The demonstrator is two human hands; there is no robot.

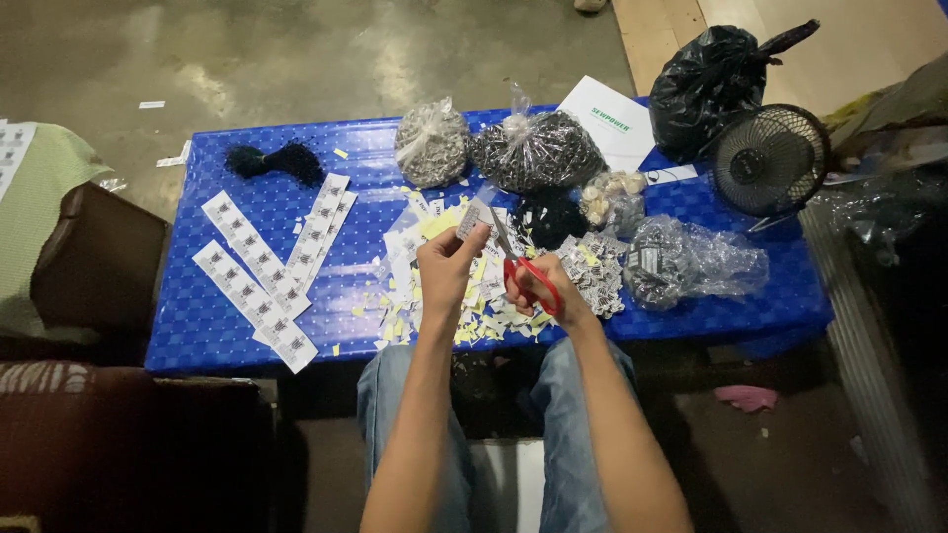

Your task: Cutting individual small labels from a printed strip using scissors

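Blue table, left hand fingers pinching label, right hand gripping scissors (red-handled) beside it.

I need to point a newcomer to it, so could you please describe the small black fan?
Start at the blue table and go to its far right corner. The small black fan stands there, just below a tied black plastic bag; its round wire grille sets it apart from the bags around it.
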